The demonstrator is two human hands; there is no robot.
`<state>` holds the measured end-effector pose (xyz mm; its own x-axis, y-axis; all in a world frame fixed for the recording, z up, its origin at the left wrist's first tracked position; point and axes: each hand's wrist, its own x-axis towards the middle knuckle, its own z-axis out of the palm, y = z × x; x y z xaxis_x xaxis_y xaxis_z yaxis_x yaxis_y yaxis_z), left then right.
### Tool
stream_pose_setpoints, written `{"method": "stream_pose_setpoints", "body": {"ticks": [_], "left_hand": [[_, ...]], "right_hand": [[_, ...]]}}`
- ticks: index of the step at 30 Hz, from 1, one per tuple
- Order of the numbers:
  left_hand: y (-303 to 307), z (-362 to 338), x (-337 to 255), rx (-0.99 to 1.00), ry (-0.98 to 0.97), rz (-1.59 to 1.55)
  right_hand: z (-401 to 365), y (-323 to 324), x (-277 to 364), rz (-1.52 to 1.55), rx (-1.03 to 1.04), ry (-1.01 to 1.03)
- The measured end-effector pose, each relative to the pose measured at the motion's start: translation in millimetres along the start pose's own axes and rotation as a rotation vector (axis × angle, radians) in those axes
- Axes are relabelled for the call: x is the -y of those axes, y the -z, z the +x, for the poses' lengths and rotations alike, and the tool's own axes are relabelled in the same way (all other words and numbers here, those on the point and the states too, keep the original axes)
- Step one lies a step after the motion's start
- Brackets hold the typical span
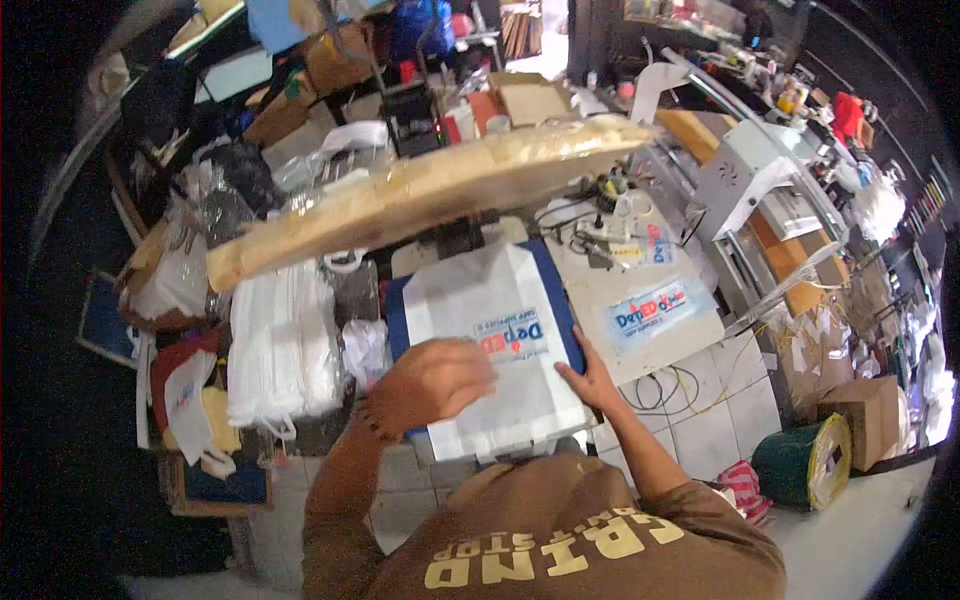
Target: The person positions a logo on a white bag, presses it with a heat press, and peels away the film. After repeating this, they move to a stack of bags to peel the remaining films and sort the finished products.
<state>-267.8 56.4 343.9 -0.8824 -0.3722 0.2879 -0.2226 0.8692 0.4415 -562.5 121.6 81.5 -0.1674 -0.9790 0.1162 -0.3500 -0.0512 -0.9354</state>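
A white bag (470, 290) with red and blue "DepED" print lies flat over a dark blue board (565, 310) in front of me. My left hand (435, 380) is above the bag's lower left part, slightly blurred, its fingers curled together; whatever may be in them is hidden. At the board's right edge rests my right hand (592, 378), fingers stretched along the side and thumb apart on the bag's border. To the right, a clear sheet (660, 312) bearing a similar print lies on a pale tabletop (600, 375).
A long, tape-wrapped beam (430, 195) crosses beyond the bag. Stacked white bags (285, 345) are at left. A light grey machine (755, 175) stands at right, with loose cables (665, 390) below the tabletop. A green roll (800, 468) and a cardboard box (862, 415) are lower right.
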Motion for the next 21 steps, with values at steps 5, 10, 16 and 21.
{"method": "stream_pose_setpoints", "body": {"ticks": [5,10,16,21], "left_hand": [[116.0,8.3,-62.1,0.002,-0.217,0.156],[242.3,62.8,-77.0,-0.354,-0.33,0.665],[453.4,178.0,90.6,-0.656,-0.303,1.109],[451.8,244.1,33.5,-0.702,-0.462,1.164]], "right_hand": [[-25.4,3.5,-1.2,0.036,-0.009,-0.07],[-49.0,2.2,-46.6,-0.023,0.039,-0.317],[-73.5,-12.0,-51.7,0.038,-0.166,-0.428],[-75.0,-6.3,-29.1,0.025,-0.166,-0.41]]}}
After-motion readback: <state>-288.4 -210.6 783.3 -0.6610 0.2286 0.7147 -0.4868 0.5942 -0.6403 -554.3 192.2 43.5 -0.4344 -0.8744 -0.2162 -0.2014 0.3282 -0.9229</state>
